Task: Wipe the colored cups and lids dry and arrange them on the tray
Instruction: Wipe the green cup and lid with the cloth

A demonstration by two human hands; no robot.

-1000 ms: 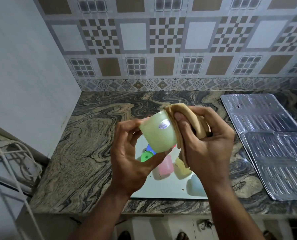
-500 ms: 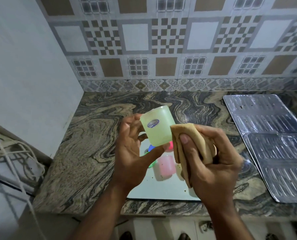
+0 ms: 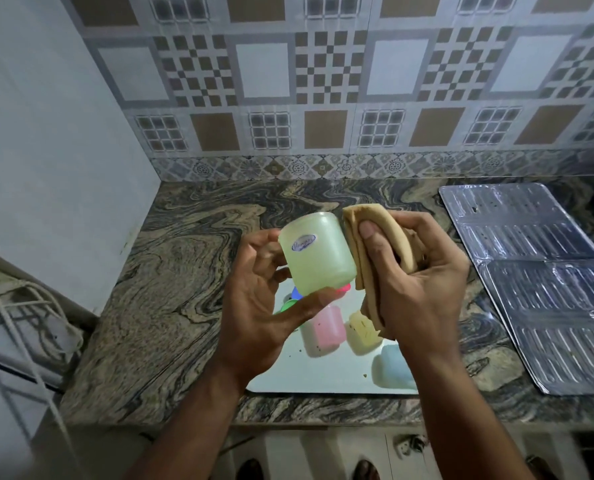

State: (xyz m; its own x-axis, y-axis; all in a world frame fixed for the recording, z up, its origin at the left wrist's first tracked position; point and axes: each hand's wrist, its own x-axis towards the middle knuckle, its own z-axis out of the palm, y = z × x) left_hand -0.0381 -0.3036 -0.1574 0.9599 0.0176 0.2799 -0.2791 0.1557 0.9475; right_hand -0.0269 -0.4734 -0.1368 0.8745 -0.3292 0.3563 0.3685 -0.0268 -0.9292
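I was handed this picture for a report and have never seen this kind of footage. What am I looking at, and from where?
The camera sits on a person's head, looking down at their own two hands over a marbled counter. The left hand holds a pale green cup. The right hand grips a folded tan cloth beside it. Below lies a white tray with a pink cup, a yellow cup, a blue cup and some coloured lids, partly hidden. To the right lie ribbed metal sheets.
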